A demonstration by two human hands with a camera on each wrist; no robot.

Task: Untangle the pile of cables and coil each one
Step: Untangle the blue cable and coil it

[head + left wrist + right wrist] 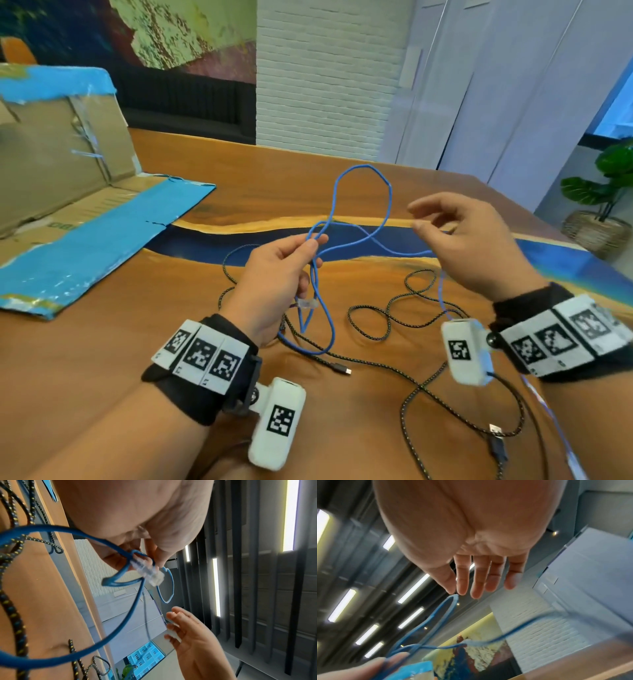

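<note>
My left hand point(301, 255) is raised above the wooden table point(102, 342) and grips several loops of a blue network cable point(363, 167). Its clear plug point(307, 303) hangs just under the fingers, and the left wrist view shows the plug point(149, 573) beside the curled fingers point(154, 555). One blue strand runs right, past my right hand point(424, 217). That hand hovers with relaxed fingers point(471, 582) and holds nothing. A black braided cable point(424, 390) sprawls on the table below, with a small plug point(347, 371) at one end and a USB plug point(496, 430) at the other.
An opened cardboard box point(68, 171) with blue tape stands and lies at the left of the table. A dark blue resin stripe point(205, 236) crosses the wood. A potted plant point(606, 192) stands on the floor beyond the table's right edge.
</note>
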